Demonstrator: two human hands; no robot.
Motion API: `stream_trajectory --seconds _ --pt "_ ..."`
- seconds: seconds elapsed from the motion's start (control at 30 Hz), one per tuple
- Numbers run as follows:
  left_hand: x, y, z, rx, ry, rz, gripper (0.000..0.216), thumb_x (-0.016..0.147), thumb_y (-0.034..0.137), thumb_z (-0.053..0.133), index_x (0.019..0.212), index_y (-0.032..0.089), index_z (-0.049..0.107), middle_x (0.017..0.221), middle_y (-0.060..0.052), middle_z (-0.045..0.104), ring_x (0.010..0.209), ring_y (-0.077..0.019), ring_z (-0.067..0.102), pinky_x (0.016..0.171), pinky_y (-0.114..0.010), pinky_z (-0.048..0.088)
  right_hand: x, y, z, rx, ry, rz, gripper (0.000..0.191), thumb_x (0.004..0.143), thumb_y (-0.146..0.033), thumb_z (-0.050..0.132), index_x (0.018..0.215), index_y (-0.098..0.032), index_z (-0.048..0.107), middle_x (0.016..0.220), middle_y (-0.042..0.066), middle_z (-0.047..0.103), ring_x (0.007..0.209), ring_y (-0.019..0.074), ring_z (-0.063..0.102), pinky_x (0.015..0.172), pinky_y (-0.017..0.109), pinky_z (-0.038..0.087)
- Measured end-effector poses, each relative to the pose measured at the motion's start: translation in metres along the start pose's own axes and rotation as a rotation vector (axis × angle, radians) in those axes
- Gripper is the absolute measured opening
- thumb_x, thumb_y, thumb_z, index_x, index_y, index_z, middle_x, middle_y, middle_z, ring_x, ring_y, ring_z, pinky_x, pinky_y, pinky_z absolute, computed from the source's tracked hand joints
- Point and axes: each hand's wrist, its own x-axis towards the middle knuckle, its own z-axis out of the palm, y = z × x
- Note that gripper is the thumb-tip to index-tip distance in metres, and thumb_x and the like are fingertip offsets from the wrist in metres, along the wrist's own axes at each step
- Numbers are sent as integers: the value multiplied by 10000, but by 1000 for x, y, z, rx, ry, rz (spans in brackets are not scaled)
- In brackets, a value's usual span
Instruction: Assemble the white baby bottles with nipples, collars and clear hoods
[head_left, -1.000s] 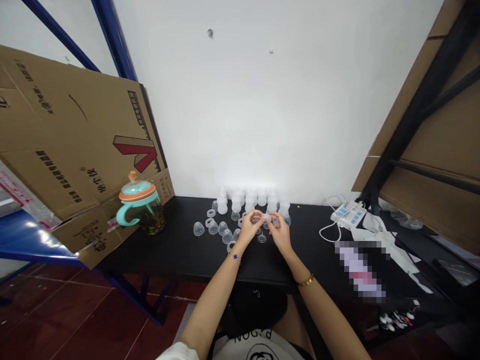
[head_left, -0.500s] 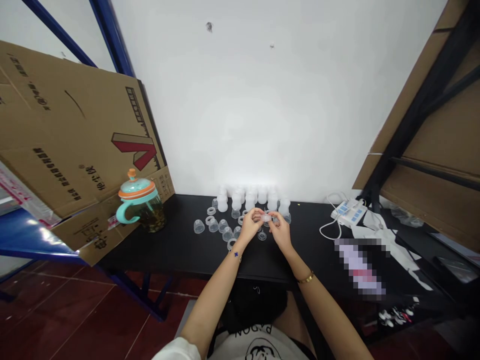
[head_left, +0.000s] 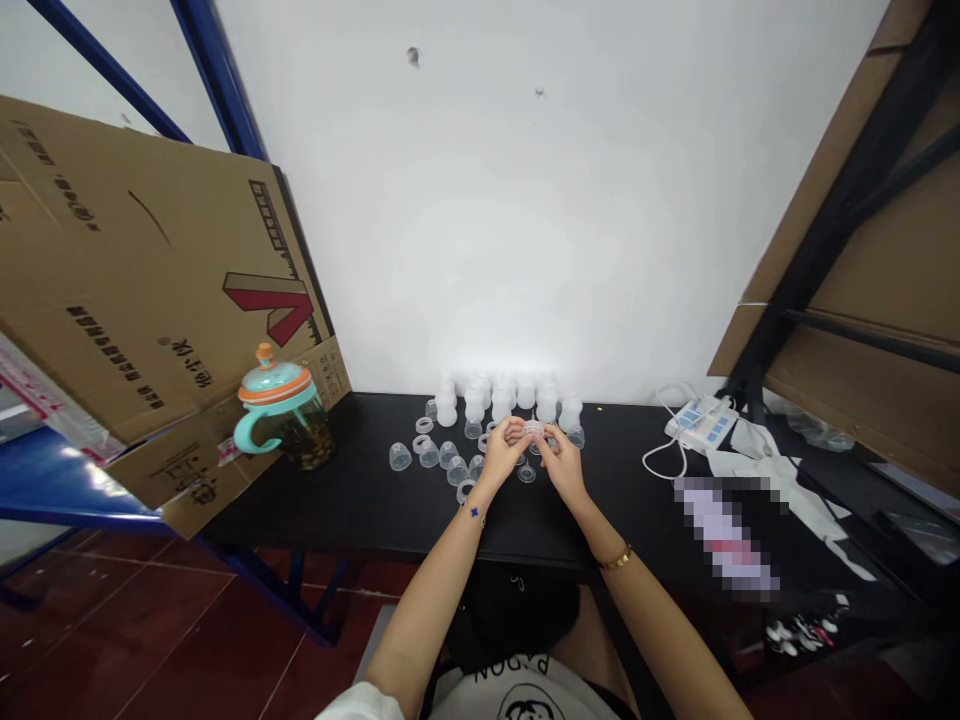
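Observation:
Between the fingertips of both hands is a translucent bottle collar ring (head_left: 533,428), with what looks like a clear nipple tip poking up from it. My left hand (head_left: 502,455) pinches its left side, fingers curled. From the right, my right hand (head_left: 562,465) grips the same ring with thumb and fingers. Just below, a clear silicone nipple (head_left: 527,473) lies on the black table. White baby bottles (head_left: 445,408) stand in rows behind my hands. Several clear dome caps (head_left: 400,457) and loose collar rings (head_left: 423,444) lie to the left; some parts are hidden behind my hands.
A turquoise-lidded jug (head_left: 289,415) stands at the left beside a large cardboard box (head_left: 150,280). On the right are a white power strip (head_left: 701,424) with cables and white paper sheets (head_left: 795,490). A white wall (head_left: 480,200) closes off the table's back edge.
The ring has tilted slightly between my fingers, and my right fingers have closed in a little around it. The whole view has shifted slightly; the table items stay in place.

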Motion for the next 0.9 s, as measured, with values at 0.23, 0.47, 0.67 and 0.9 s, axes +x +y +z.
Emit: stream_trajectory --seconds 0.23,0.47,0.67,0.9 --pt "-1 1 -1 40 -19 16 389 742 434 803 974 193 606 923 -72 733 859 -200 707 769 -313 539 0 1 0 -21 5 -5 438 876 -573 561 1078 -206 691 917 60 759 469 144 589 480 275 454" --pt "-3 2 -1 125 -36 41 342 782 430 765 988 204 610 916 -59 728 856 -198 697 742 -297 525 0 0 0 -15 -2 -9 419 888 -544 536 1099 -207 669 990 75 756 469 143 592 479 280 461" --pt "-2 -1 -2 144 -33 61 273 821 384 717 976 196 596 897 -55 711 836 -184 681 728 -280 508 0 -3 -1 -36 -26 -14 407 887 -529 536 1098 -209 671 991 71 756 462 136 584 477 273 452" --pt "-3 0 -2 181 -26 91 213 810 304 702 957 190 598 870 -42 697 811 -169 668 701 -259 489 1 0 0 -71 -43 -12 382 881 -508 528 1050 -199 677 867 45 738 470 140 570 514 272 439"
